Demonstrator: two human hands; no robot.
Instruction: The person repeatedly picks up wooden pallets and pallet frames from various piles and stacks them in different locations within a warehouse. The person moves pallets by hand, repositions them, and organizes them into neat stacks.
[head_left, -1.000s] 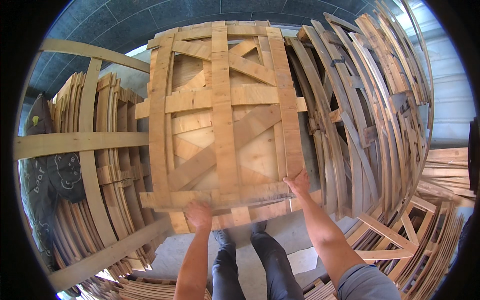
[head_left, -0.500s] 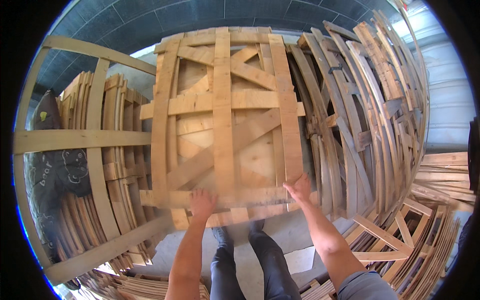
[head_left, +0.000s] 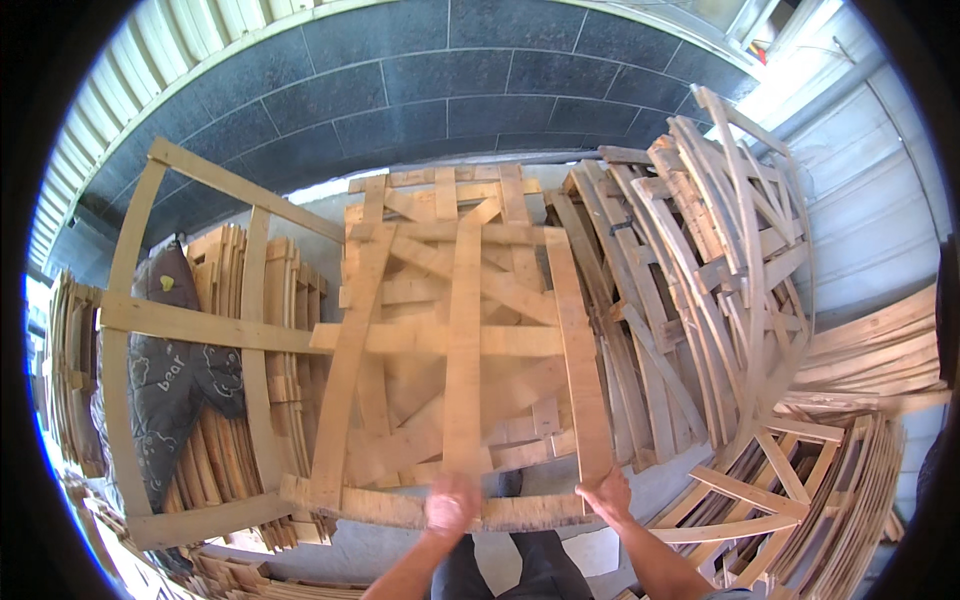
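Observation:
A slatted wooden frame [head_left: 462, 400], with three long boards joined by cross slats, is tilted above a stack of similar frames. My left hand [head_left: 452, 505], smeared by motion, is closed over its near cross slat, left of centre. At the frame's near right corner, my right hand [head_left: 607, 495] grips the slat's end, thumb on the near side. Beneath it, the stacked frames [head_left: 515, 263] show diagonal braces through the gaps. The fingers' undersides are hidden by the wood.
An upright wooden frame [head_left: 210, 335] stands at left, by a dark padded cloth [head_left: 165, 375] over stacked boards. Weathered wooden frames [head_left: 690, 290] lean in a row at right. More frames [head_left: 800, 490] lie near right. A dark tiled wall [head_left: 450, 75] closes the far side.
The top frame has come up off the stack and toward me, in both hands. More of the frames beneath shows at the far end. My view has shifted upward, showing more wall.

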